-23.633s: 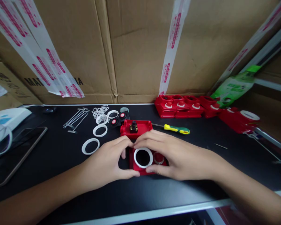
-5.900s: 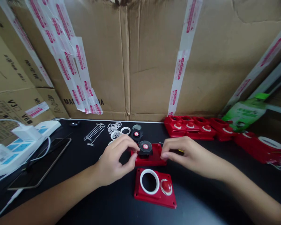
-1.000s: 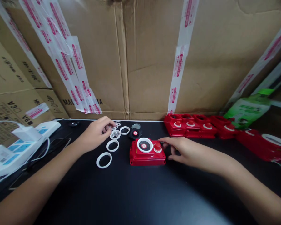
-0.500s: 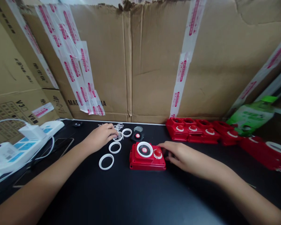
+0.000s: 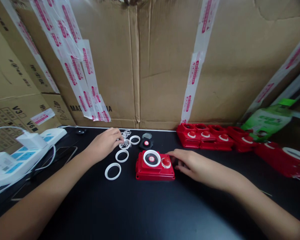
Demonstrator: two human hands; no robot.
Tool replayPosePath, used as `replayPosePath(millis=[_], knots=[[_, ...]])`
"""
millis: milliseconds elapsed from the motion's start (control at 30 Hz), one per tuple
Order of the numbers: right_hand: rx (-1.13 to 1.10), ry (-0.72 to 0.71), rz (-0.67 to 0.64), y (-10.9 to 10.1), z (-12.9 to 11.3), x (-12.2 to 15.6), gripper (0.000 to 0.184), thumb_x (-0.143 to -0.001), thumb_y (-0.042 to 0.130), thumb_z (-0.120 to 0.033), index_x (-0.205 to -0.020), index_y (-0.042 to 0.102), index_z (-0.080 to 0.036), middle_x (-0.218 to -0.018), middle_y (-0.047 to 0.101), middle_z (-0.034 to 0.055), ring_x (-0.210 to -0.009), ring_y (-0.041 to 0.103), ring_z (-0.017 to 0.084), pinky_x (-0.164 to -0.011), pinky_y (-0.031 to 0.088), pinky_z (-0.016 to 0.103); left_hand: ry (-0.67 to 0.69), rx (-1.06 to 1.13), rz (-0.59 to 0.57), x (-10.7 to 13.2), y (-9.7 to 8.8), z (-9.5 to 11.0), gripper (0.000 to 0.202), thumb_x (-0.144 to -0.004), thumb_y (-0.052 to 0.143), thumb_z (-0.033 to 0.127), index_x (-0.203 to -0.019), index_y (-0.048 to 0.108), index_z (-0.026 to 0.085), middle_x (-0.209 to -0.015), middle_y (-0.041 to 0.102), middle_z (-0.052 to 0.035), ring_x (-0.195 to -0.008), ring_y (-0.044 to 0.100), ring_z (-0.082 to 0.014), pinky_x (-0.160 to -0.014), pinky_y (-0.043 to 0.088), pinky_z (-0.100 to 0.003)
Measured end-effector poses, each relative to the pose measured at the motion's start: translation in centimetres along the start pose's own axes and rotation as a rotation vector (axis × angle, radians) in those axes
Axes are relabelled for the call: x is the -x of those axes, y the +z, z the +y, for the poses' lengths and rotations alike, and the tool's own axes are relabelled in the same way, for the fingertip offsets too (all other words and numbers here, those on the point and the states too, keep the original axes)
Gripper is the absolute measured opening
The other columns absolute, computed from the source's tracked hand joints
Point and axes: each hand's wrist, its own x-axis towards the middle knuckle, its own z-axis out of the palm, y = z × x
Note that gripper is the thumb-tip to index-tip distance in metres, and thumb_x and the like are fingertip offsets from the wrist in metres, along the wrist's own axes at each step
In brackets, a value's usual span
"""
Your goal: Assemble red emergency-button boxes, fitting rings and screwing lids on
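My left hand (image 5: pixel 107 141) reaches to the back of the table, its fingertips pinched at the small pale metal pieces (image 5: pixel 126 134) beside and inside a white ring. Whatever they pinch is too small to make out. A red box (image 5: pixel 155 175) with a white-rimmed black dial (image 5: pixel 151 159) and a red knob (image 5: pixel 166 161) lies in front of me. My right hand (image 5: pixel 186 161) holds its right side, index finger against the box and the other fingers curled and partly hidden. White rings (image 5: pixel 113 178) lie in a row left of the box.
Behind the box lies a black round part (image 5: pixel 146 142) with a clear disc. Several more red boxes (image 5: pixel 207 136) stand at the back right, near a green bottle (image 5: pixel 268 120). A white power strip (image 5: pixel 27 155) and a phone lie left. Cardboard (image 5: pixel 165 66) walls the back.
The red box has shifted slightly left along with my right hand. My left hand has drawn back a little to the left at the small metal pieces. The view has shifted slightly.
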Motion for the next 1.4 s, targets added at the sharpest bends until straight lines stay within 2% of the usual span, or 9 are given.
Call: replayPosePath(millis=[133, 267, 367, 467, 633, 800, 1000, 1200, 1400], knots=[[-0.014, 0.054, 0.222, -1.4, -0.6, 0.8, 0.041, -0.102, 0.058, -0.018, -0.142, 0.063, -0.021, -0.108, 0.076, 0.0057, -0.085, 0.072, 0.018, -0.078, 0.058, 0.033, -0.003, 0.085, 0.196, 0.0, -1.3, 3.1, 0.018, -0.109, 0.059, 0.028, -0.097, 0.069, 0.021, -0.101, 0.069, -0.0045, -0.093, 0.066, -0.0219, -0.083, 0.053, -0.035], [-0.165, -0.166, 0.512, -1.5, -3.7, 1.8, 0.017, -0.105, 0.059, -0.020, -0.118, 0.069, -0.024, -0.093, 0.073, 0.0010, -0.081, 0.070, 0.014, -0.074, 0.056, 0.027, 0.127, 0.252, 0.458, 1.3, -2.0, 8.6, 0.010, -0.107, 0.066, 0.019, -0.097, 0.068, 0.021, -0.094, 0.068, -0.0018, -0.086, 0.066, -0.0169, -0.076, 0.053, -0.030], [-0.288, -0.328, 0.408, 0.1, -6.4, 2.1, 0.011, -0.104, 0.064, -0.019, -0.113, 0.069, -0.023, -0.096, 0.072, 0.0008, -0.077, 0.068, 0.011, -0.071, 0.057, 0.023, 0.333, 0.351, 0.457, 2.5, -2.3, 12.1, 0.004, -0.105, 0.071, 0.017, -0.102, 0.071, 0.020, -0.090, 0.071, -0.0016, -0.084, 0.066, -0.0159, -0.077, 0.054, -0.030], [-0.394, -0.331, 0.354, 2.2, -7.9, 2.1, 0.024, -0.103, 0.071, -0.024, -0.126, 0.065, -0.023, -0.104, 0.071, 0.0021, -0.073, 0.067, 0.010, -0.065, 0.058, 0.021, 0.457, 0.376, 0.396, 3.3, -2.3, 13.6, 0.003, -0.105, 0.071, 0.021, -0.103, 0.073, 0.019, -0.085, 0.074, -0.0018, -0.075, 0.066, -0.0149, -0.070, 0.056, -0.030], [-0.433, -0.324, 0.280, 4.1, -8.2, 1.6, 0.011, -0.106, 0.068, -0.027, -0.114, 0.068, -0.020, -0.101, 0.068, 0.0022, -0.062, 0.062, 0.006, -0.059, 0.055, 0.019, 0.506, 0.366, 0.267, 4.2, -1.6, 13.3, 0.008, -0.105, 0.073, 0.027, -0.113, 0.072, 0.028, -0.084, 0.079, -0.0001, -0.069, 0.070, -0.0168, -0.065, 0.058, -0.033], [-0.489, -0.320, 0.213, 3.2, -7.6, 1.4, 0.016, -0.111, 0.061, -0.031, -0.110, 0.070, -0.018, -0.097, 0.067, 0.0012, -0.055, 0.064, 0.004, -0.061, 0.056, 0.020, 0.448, 0.364, 0.230, 4.5, -1.1, 12.7, 0.021, -0.101, 0.076, 0.028, -0.118, 0.073, 0.039, -0.087, 0.081, 0.0025, -0.071, 0.074, -0.0194, -0.068, 0.060, -0.036], [-0.180, -0.262, 0.493, -0.2, -4.8, 1.4, 0.024, -0.115, 0.047, -0.026, -0.102, 0.066, -0.020, -0.090, 0.064, 0.0007, -0.062, 0.061, 0.008, -0.066, 0.051, 0.024, 0.260, 0.268, 0.305, 3.0, -1.0, 11.3, 0.015, -0.102, 0.066, 0.026, -0.117, 0.066, 0.028, -0.109, 0.074, -0.0052, -0.102, 0.070, -0.0257, -0.093, 0.059, -0.044], [0.076, -0.236, 0.493, -1.4, -1.6, 0.9, 0.023, -0.113, 0.051, -0.022, -0.117, 0.073, -0.017, -0.104, 0.069, 0.0064, -0.067, 0.062, 0.011, -0.072, 0.055, 0.029, 0.061, 0.362, -0.003, 2.3, 0.5, 9.8, 0.066, -0.092, 0.080, 0.041, -0.149, 0.047, 0.029, -0.150, 0.059, -0.0116, -0.132, 0.064, -0.0329, -0.111, 0.059, -0.050], [0.121, -0.195, 0.372, -0.7, -0.6, 0.2, 0.026, -0.107, 0.056, -0.013, -0.120, 0.078, -0.019, -0.115, 0.075, 0.0103, -0.101, 0.073, 0.022, -0.091, 0.059, 0.036, -0.027, 0.383, -0.154, 3.1, 2.1, 9.6, 0.086, -0.087, 0.085, 0.045, -0.156, 0.037, 0.034, -0.157, 0.058, -0.0106, -0.138, 0.064, -0.0348, -0.117, 0.057, -0.055]])
